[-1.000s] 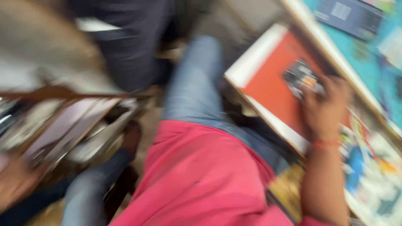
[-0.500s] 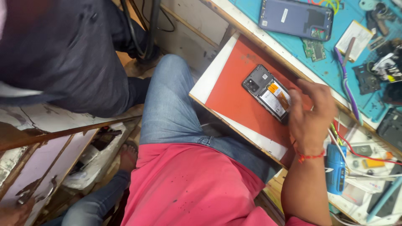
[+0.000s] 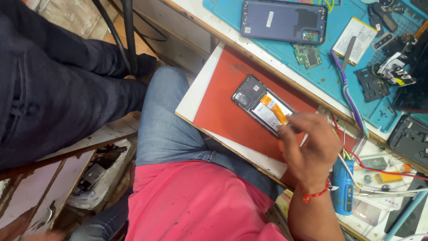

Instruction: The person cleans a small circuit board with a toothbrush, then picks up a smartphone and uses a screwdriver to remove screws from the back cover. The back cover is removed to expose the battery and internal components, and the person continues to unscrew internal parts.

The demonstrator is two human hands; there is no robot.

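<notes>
Where fingers (image 3: 298, 121) touch, opened phone (image 3: 263, 105) underneath.

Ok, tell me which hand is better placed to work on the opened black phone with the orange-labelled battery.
Right. The right hand has its fingertips at the near end of the opened black phone, which lies on the flat red board over the lap. The left hand is not clearly in view.
</notes>
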